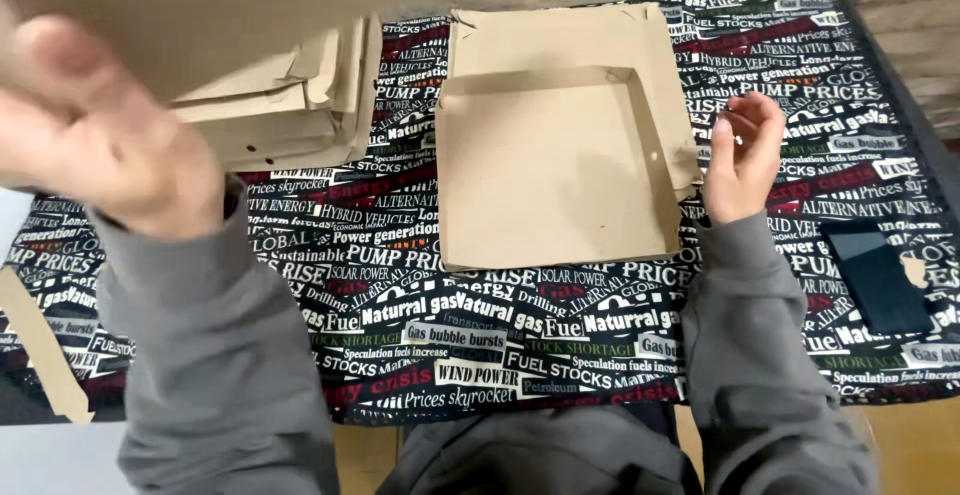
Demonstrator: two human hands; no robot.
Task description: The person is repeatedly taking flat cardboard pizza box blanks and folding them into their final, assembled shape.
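I look down from my head camera at a bench (600, 355) draped in a black cloth covered with printed lettering. My two hands are well apart. My left hand (95, 130) is raised close to the lens and blurred, fingers curled, gripping a large sheet of plain brown cardboard (200, 5) that fills the upper left of the view; I cannot tell exactly how the fingers pinch it. My right hand (742, 160) rests at the right edge of a shallow cardboard tray (545, 195), fingers loosely bent and touching its side wall, not clamped on it.

The tray sits in the middle of the bench, folded from one brown sheet, with low walls raised on the right and back and a flat flap behind. It is empty: nothing lies inside. To its left, partly under the raised sheet, is a stack of folded cardboard pieces (290, 105).

I judge the step in hand to be folding up a box, with the tray half shaped. The next move would call for steadying the tray wall with my right hand while my left brings the sheet down squarely.

A dark phone (880, 280) lies at the right, and a cardboard strip (40, 350) at the far left.
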